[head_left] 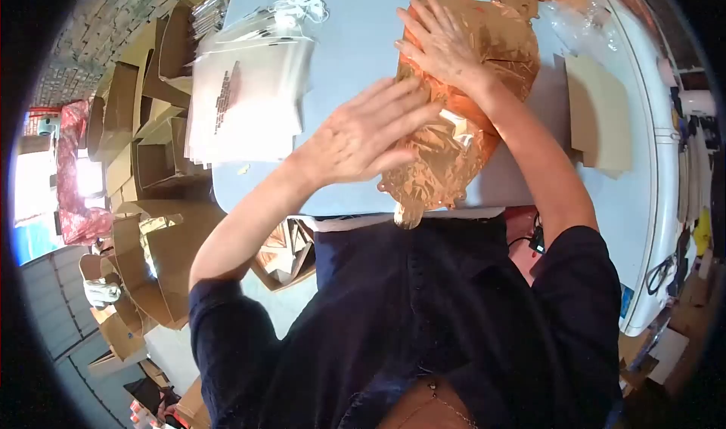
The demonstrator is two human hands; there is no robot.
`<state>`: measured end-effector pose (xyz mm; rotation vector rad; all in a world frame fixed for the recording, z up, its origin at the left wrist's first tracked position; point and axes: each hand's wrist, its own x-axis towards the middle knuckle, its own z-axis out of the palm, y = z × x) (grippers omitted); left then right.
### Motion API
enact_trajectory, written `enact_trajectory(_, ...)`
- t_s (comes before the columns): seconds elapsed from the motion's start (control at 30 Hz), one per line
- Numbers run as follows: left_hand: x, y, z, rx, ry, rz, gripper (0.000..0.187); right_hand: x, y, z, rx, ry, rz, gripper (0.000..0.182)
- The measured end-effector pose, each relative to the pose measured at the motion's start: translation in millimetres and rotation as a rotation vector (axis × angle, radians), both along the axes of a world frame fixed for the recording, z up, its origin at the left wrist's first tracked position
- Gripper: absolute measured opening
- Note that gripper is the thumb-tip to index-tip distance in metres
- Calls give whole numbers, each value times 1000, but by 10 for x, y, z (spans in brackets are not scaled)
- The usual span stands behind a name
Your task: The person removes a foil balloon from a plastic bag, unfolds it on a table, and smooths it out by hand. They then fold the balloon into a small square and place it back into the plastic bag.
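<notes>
A flat copper-gold foil balloon (431, 168) lies on the pale blue table, its surface wrinkled and shiny. Its narrow tail (408, 214) hangs at the table's near edge. My right hand (446, 49) rests palm down on the upper part of the foil, fingers spread. Over the balloon's left side is my left hand (361, 133), fingers stretched out to the right and thumb apart, holding nothing. Left of that hand sits a stack of clear plastic bags (253, 96) with printed text.
White strings (302, 7) lie atop the bags. To the right are a cardboard sheet (599, 115) and crumpled clear plastic (582, 28). Open cardboard boxes (155, 161) crowd the left side. A cable (662, 274) hangs at the table's right edge.
</notes>
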<state>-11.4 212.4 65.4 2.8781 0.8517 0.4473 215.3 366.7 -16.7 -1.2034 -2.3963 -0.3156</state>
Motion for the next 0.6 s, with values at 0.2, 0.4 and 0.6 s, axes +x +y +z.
enact_trajectory(0.2, 496, 41, -405, 15, -135, 141, 82, 11, -10, 25, -64, 15, 22, 68)
enact_trajectory(0.4, 523, 16, -398, -22, -42, 163, 82, 17, 31, 80, -130, 11, 38, 68)
enact_trajectory(0.6, 547, 7, -348, -38, 24, 167, 77, 219, 416, 198, -10, -141, -186, 65)
